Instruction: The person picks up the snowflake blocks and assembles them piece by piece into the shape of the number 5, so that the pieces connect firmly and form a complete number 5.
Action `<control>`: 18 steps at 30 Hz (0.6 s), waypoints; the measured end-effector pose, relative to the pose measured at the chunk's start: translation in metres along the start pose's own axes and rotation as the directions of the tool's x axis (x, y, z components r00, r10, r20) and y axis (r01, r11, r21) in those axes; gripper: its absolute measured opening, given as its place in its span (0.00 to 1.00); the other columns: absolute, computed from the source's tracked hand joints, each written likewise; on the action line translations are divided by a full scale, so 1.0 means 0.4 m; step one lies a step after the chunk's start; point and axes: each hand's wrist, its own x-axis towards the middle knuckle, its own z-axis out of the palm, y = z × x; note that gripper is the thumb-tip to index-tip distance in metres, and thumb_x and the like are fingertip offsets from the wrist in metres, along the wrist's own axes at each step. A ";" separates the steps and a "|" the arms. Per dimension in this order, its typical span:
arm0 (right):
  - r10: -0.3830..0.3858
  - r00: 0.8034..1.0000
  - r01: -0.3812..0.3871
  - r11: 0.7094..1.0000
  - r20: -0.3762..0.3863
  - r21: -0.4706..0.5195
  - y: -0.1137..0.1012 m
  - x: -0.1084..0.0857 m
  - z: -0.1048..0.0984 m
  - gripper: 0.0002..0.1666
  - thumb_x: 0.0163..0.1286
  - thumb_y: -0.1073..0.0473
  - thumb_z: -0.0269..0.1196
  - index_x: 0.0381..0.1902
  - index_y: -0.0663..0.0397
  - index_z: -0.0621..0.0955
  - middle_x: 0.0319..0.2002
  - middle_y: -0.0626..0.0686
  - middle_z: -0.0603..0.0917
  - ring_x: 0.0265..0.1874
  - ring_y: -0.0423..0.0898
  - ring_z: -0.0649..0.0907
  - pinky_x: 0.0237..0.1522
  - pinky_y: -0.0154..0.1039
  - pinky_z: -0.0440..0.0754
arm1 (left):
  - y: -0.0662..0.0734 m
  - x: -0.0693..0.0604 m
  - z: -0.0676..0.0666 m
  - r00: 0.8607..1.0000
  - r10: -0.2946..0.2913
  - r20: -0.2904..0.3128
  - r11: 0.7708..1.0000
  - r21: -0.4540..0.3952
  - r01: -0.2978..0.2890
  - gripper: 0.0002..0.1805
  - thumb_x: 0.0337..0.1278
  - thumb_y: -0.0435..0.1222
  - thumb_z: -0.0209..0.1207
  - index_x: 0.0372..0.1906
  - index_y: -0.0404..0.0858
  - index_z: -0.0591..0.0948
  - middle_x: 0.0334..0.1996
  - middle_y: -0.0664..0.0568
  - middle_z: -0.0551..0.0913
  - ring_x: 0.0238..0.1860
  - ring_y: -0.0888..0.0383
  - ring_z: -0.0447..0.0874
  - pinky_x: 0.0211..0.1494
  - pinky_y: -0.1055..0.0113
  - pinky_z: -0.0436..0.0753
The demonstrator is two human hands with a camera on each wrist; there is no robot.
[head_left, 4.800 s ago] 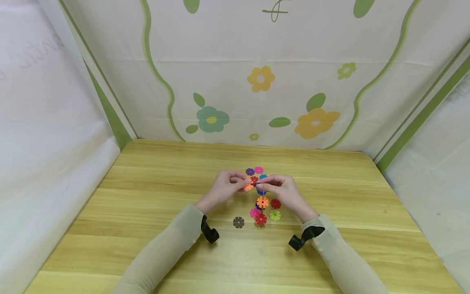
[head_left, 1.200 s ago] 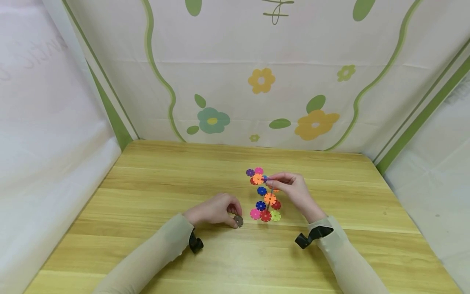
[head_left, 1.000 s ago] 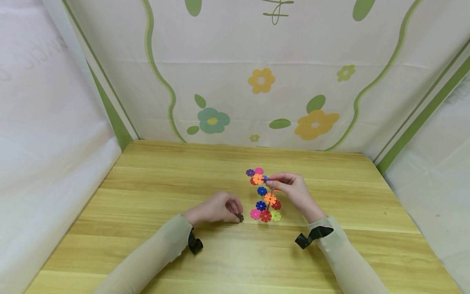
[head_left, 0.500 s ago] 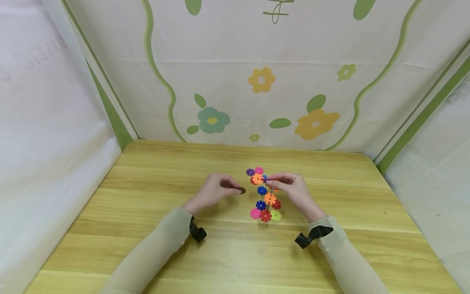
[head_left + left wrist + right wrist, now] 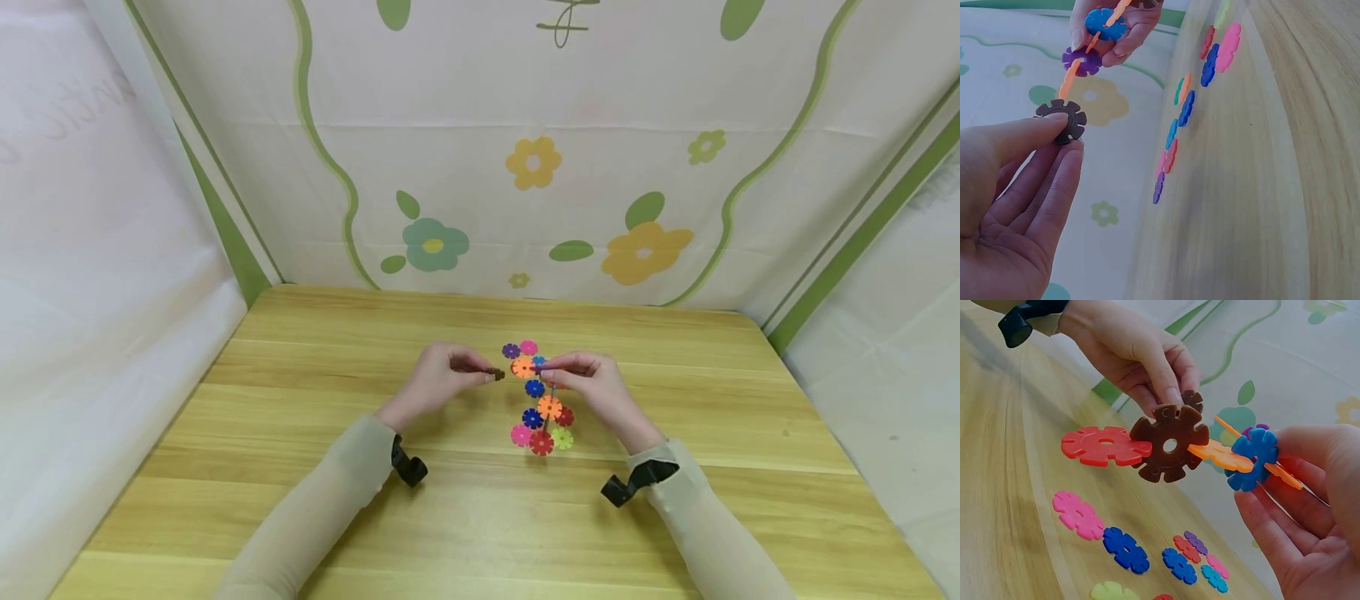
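My left hand pinches a dark brown notched disc between thumb and fingers. In the left wrist view that disc is right at the end of an orange disc; whether they are joined I cannot tell. My right hand holds a chain of interlocked discs by its blue disc and purple disc. Along this chain, the right wrist view shows another orange disc, a larger-looking brown disc and a red disc at the end.
Loose discs lie on the wooden table under and beyond the chain, among them a pink one, dark blue ones, a purple one and a yellow-green one. A flower-printed cloth stands behind the table.
My left hand has picked the brown disc up from the table and moved it away from me, beside the chain's orange disc. My right hand has hardly moved in the last second.
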 end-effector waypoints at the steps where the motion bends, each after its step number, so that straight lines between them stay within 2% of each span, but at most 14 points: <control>1: 0.001 1.000 -0.001 1.000 0.001 -0.001 0.000 0.000 0.002 0.18 0.68 0.56 0.72 0.48 0.64 0.86 0.46 0.58 0.88 0.47 0.64 0.85 0.53 0.52 0.83 | 0.001 0.001 0.001 1.000 0.002 -0.001 1.000 -0.001 -0.002 0.06 0.58 0.33 0.72 0.39 0.46 0.89 0.37 0.57 0.88 0.39 0.56 0.86 0.46 0.62 0.86; 7: 0.003 1.000 -0.004 1.000 0.018 0.007 0.006 -0.003 0.012 0.18 0.67 0.56 0.73 0.47 0.64 0.86 0.47 0.58 0.87 0.45 0.59 0.86 0.55 0.61 0.81 | 0.003 0.005 0.005 1.000 0.020 -0.009 1.000 -0.011 -0.020 0.06 0.58 0.32 0.72 0.39 0.44 0.90 0.36 0.56 0.88 0.38 0.57 0.87 0.45 0.63 0.86; 18: -0.005 0.999 0.005 1.000 0.042 -0.018 0.009 -0.002 0.016 0.16 0.67 0.56 0.72 0.47 0.63 0.87 0.46 0.58 0.88 0.44 0.55 0.86 0.51 0.55 0.84 | 0.001 0.006 0.009 0.999 0.050 -0.019 0.999 -0.001 -0.050 0.05 0.59 0.31 0.72 0.38 0.44 0.90 0.35 0.57 0.88 0.37 0.58 0.87 0.44 0.64 0.86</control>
